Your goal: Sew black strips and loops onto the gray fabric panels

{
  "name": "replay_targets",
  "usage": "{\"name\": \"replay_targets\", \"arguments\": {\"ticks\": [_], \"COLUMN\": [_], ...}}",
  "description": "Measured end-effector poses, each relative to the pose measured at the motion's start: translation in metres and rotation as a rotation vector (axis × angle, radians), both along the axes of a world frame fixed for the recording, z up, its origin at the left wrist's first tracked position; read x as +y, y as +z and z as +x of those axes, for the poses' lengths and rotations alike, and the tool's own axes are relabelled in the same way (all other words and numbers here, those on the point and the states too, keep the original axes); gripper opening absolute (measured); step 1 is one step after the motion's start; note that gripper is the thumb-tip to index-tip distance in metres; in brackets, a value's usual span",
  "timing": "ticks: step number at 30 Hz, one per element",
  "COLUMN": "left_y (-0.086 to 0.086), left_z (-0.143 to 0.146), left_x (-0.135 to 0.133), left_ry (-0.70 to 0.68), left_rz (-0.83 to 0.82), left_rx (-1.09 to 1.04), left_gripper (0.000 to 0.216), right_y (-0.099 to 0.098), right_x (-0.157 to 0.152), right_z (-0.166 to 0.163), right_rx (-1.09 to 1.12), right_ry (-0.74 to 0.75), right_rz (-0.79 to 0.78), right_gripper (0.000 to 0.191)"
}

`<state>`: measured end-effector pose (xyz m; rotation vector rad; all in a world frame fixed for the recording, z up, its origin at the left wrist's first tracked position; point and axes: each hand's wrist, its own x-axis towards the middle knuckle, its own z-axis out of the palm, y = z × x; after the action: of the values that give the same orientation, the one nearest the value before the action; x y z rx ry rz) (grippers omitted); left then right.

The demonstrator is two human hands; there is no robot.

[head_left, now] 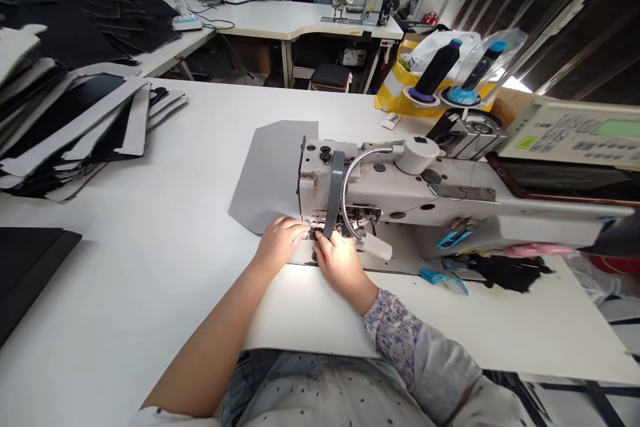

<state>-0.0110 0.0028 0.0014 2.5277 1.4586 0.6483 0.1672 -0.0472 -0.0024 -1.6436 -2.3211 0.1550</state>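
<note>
A grey flat panel [273, 170] lies on the table to the left of the sewing machine [380, 187], its right part running under the machine head. My left hand [281, 243] is at the panel's near edge, fingers pressed together and tips beside the needle area. Just right of it, my right hand [343, 263] reaches under the machine head, its fingers bent close to the presser foot. What the right fingertips pinch is too small and shaded to make out. A grey strip [334, 193] hangs down the front of the machine head, just above my right fingers.
Stacked dark and grey pieces [95, 113] cover the table's left back. A black panel [33, 267] lies nearer. Thread cones [437, 70] and a control panel [575, 130] stand right. Blue snips [457, 233] rest on the machine arm. A lamp [376, 247] hangs beside my right hand.
</note>
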Motion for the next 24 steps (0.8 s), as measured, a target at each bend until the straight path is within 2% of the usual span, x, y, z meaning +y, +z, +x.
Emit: {"name": "replay_targets", "arguments": {"ticks": [7,9,12,14,17,20,22,24], "left_y": [0.001,0.002,0.008,0.015,0.026,0.032,0.031,0.027], "left_z": [0.002,-0.008,-0.034,-0.050,-0.055,-0.037,-0.019,-0.002], "left_x": [0.000,0.002,0.000,-0.011,-0.048,-0.094,-0.114,-0.118], "left_ry": [0.000,0.089,0.324,0.374,0.294,0.176,0.062,-0.002], "left_rz": [0.025,0.049,0.079,0.056,-0.091,-0.223,-0.209,-0.122], "left_rx": [0.011,0.030,0.107,0.165,0.228,0.222,0.217,0.235], "left_gripper": [0.021,0.022,0.033,0.036,0.033,0.027,0.025,0.024], "right_y": [0.001,0.002,0.000,-0.002,-0.004,-0.002,0.000,0.003], "right_x": [0.001,0.002,0.002,0.003,0.001,-0.003,-0.007,-0.010], "right_z": [0.001,0.002,0.006,0.009,0.012,0.012,0.010,0.007], "right_rx": [0.011,0.034,0.097,0.157,0.245,0.246,0.191,0.127], "right_ry": [0.024,0.026,0.027,0.028,0.038,0.060,0.059,0.052], "right_rz": [0.009,0.012,0.031,0.057,0.096,0.105,0.086,0.069], "right_gripper": [0.036,0.035,0.031,0.026,0.019,0.024,0.030,0.032]}}
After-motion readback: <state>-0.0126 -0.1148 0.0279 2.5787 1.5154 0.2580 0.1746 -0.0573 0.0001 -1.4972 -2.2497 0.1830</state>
